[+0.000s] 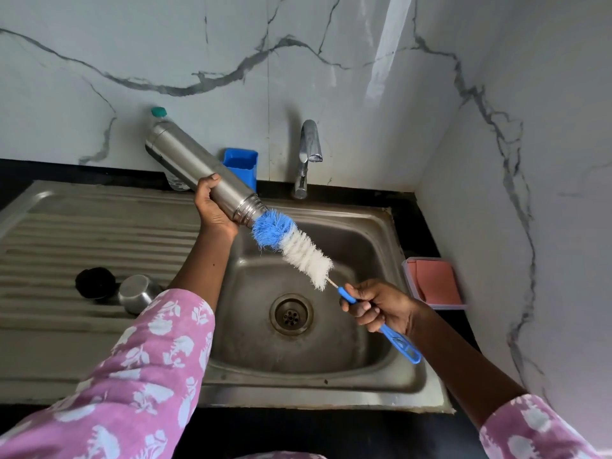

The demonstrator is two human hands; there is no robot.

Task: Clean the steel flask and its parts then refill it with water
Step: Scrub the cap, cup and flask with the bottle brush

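From my head camera, looking down, my left hand [212, 207] is wrapped around the long cylindrical brushed-steel flask [202, 173], gripping it near its threaded neck and holding it tilted above the sink, its open mouth pointing down and to the right, its base raised toward the marble-veined white wall [331, 44]. My right hand [381, 306] has its fingers curled tight on the blue plastic handle of the bottle brush [291, 245], whose blue bristle tip touches the flask's mouth while the white bristles behind it stay outside, over the basin. Below both hands lies the stainless-steel sink basin [381, 233] with its round drain [291, 314]. On the ribbed steel draining board [82, 233] to the left sit a round black stopper-like piece [95, 282] and, just beside it, a small steel cup [137, 293] lying on its side; my left forearm in its pink floral sleeve [149, 359] crosses just next to them. Behind the flask a clear plastic bottle with a green cap [159, 112] is mostly hidden, and a blue plastic container [241, 165] stands against the wall near the chrome tap [308, 154]. A pink sponge in a clear tray [437, 283] rests on the black counter at the right.
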